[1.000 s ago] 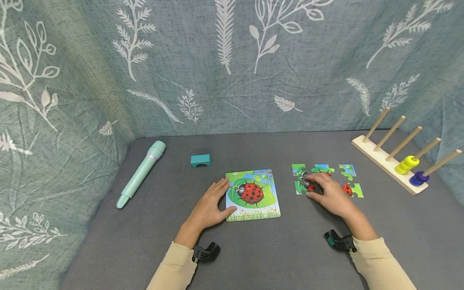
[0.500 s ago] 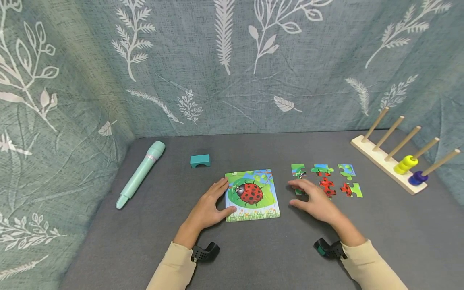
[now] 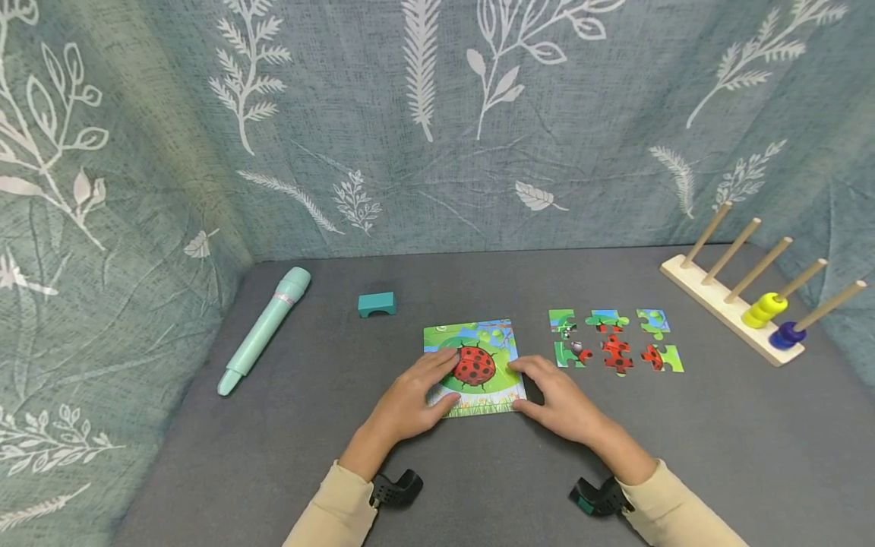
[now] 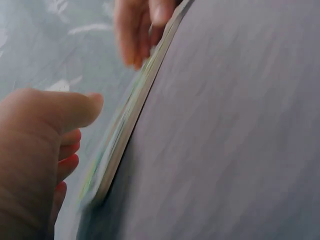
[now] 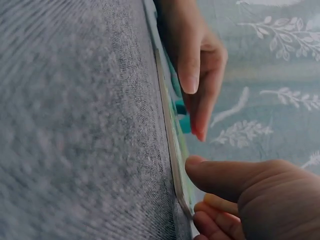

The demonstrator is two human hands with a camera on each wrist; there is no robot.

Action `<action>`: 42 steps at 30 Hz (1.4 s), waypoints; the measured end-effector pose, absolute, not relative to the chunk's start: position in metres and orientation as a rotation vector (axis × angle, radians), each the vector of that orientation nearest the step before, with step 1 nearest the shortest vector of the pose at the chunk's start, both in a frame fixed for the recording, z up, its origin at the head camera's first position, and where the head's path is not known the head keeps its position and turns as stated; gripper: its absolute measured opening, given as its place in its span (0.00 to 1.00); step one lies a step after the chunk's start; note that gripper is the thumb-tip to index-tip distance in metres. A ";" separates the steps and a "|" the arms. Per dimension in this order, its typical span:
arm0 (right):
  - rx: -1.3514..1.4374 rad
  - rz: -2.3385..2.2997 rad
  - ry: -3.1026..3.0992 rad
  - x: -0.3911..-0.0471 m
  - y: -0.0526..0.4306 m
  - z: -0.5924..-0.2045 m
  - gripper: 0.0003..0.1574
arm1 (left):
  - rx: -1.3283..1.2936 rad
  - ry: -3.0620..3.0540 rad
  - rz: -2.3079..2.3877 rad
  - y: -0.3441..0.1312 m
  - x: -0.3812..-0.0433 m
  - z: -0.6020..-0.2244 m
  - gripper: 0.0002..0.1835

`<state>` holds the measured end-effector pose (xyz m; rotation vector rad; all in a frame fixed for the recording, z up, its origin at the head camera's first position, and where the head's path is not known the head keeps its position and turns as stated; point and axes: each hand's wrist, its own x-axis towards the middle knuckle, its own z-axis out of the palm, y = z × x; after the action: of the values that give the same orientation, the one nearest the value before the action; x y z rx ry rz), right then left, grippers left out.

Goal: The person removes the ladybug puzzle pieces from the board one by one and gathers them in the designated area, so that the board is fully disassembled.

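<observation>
A flat square ladybug puzzle board (image 3: 484, 403) lies on the grey table, its red ladybug picture partly covered by fingers. My left hand (image 3: 409, 396) reaches over the board's left side, fingers extended across the ladybug's head and thumb near the lower edge. At the right edge is my right hand (image 3: 562, 401), its fingertips and thumb spread along that side. In the left wrist view, the thumb of my left hand (image 4: 45, 112) hovers just above the board's edge (image 4: 125, 132). My right hand (image 5: 250, 195) has its thumb close to the board's rim in the right wrist view.
Several loose jigsaw pieces (image 3: 617, 353) lie in two rows right of the board. A wooden peg stand (image 3: 728, 308) with yellow and dark blue beads stands at far right. A teal arch block (image 3: 377, 304) and a mint-green microphone-shaped stick (image 3: 266, 330) lie to the left.
My right hand has moved left from above the loose pieces to the board's right edge, uncovering them. My left hand has shifted slightly right, further over the board.
</observation>
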<state>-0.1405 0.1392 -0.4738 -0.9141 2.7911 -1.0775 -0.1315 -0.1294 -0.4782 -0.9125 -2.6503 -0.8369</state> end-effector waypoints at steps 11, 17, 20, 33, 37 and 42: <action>-0.968 -1.043 2.786 -0.140 0.136 -0.477 0.28 | -1.057 -2.720 -0.784 -0.106 -0.120 -0.478 0.22; -0.842 -1.156 2.812 -0.136 0.126 -0.477 0.26 | -1.040 -2.755 -0.811 -0.107 -0.122 -0.480 0.21; -0.800 -1.207 2.813 -0.134 0.124 -0.477 0.28 | -1.029 -2.770 -0.822 -0.107 -0.122 -0.480 0.21; -0.820 -1.225 2.865 -0.133 0.124 -0.475 0.29 | -1.013 -2.768 -0.829 -0.107 -0.122 -0.481 0.21; -0.828 -1.196 2.882 -0.134 0.125 -0.473 0.28 | -1.020 -2.762 -0.831 -0.107 -0.122 -0.481 0.21; -0.795 -1.201 2.886 -0.137 0.133 -0.468 0.28 | -1.030 -2.755 -0.838 -0.106 -0.123 -0.481 0.22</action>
<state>-0.1368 0.1328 -0.4681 -0.7952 2.8858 -1.2011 -0.1230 -0.1059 -0.4808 -1.0303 -2.7551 -0.8384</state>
